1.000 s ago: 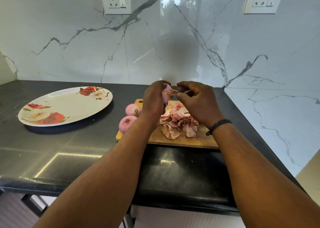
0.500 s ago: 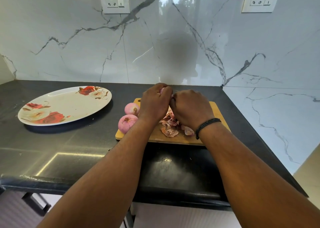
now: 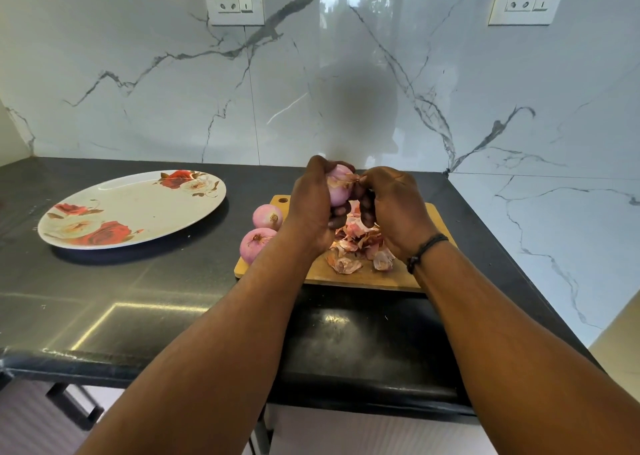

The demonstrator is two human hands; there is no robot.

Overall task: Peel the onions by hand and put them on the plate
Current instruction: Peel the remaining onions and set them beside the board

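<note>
A: Item one: small round pink onion [image 3: 338, 186], centre of the frame, held above the wooden cutting board [image 3: 412, 274]. Holder?

B: Left hand [image 3: 313, 205], fingers curled round it. Right hand [image 3: 394, 209] pinches a papery flap of skin at the onion's top end.

A: Handling notes?

B: Light and firm, likely slick once bare. The dry skin looks brittle and should tear in flakes, so take hold at the loose edge by the tip and cup the bulb from behind.

A: Item two?

B: Two more pink onions [image 3: 261, 231] at the board's left edge, and a heap of pink-brown peelings [image 3: 356, 247] below the hands.

A: Destination?

B: White oval plate with red roses [image 3: 138, 202], left of centre on the black surface [image 3: 156, 299]. No onion on it yet.
</note>
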